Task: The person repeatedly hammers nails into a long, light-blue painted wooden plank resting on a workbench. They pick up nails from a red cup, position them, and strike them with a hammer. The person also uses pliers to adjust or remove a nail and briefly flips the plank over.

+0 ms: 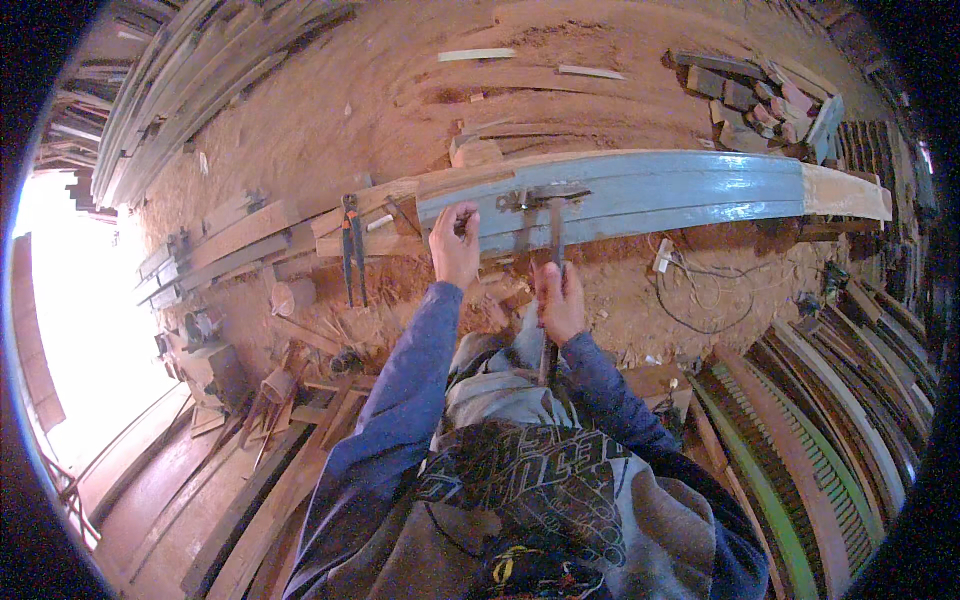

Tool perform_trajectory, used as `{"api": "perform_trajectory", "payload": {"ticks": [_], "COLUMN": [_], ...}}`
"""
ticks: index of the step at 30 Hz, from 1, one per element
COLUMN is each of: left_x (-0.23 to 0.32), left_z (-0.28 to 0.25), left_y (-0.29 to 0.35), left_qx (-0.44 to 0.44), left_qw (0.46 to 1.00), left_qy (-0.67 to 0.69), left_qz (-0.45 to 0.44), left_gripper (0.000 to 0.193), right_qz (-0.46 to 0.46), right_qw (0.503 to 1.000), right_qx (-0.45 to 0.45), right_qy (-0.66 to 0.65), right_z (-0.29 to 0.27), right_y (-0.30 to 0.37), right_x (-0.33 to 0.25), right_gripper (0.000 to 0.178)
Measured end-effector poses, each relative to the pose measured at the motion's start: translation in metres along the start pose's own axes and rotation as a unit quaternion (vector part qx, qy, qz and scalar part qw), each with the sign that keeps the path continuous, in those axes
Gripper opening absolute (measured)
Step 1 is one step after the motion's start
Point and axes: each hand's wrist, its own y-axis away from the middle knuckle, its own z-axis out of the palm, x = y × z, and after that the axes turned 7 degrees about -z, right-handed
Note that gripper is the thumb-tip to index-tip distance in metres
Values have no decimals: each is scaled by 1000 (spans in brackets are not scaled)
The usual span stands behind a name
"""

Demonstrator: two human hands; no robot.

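Observation:
My right hand is closed around the handle of a hammer. Its dark head is over a long, curved wooden piece painted light blue, with bare wood at its right end. Beside the hammer head, a small dark metal part shows on the blue surface; its kind is unclear. My left hand is raised at the left end of the blue piece, fingers curled together. Whatever those fingers pinch is too small to make out. Left of that hand, long-handled pincers lean across wooden boards.
Stacked planks lie at the far left. A pile of wood offcuts sits at the far right. Tangled cable lies on the dirt floor near my right. Curved wooden pieces, some green, crowd the near right. Timber fills the near left.

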Motion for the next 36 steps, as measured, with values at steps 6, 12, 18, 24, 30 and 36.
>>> {"api": "perform_trajectory", "payload": {"ticks": [6,12,18,24,30,36], "left_x": [3,5,3,4,4,6], "left_z": [-1,8,8,6,5,2], "left_y": [5,6,3,1,-1,2], "left_qx": [-10,-2,-6,-21,-34,-43], "left_qw": [998,998,999,998,997,997], "left_qy": [-44,-7,-52,-60,-73,-64], "left_qz": [-34,-55,-8,-6,14,-23], "left_gripper": [12,16,32,33,32,29], "right_qz": [72,193,104,44,73,87], "right_qw": [981,975,984,985,981,985], "right_qx": [-16,-81,-143,-81,-91,-149], "right_qy": [-178,-69,2,-148,-154,-32], "right_z": [-23,-21,-9,-11,-15,-11], "right_y": [-19,-10,-15,-15,-10,-12], "right_x": [-47,-67,-37,-27,-54,-41], "right_gripper": [36,62,52,34,35,42]}}
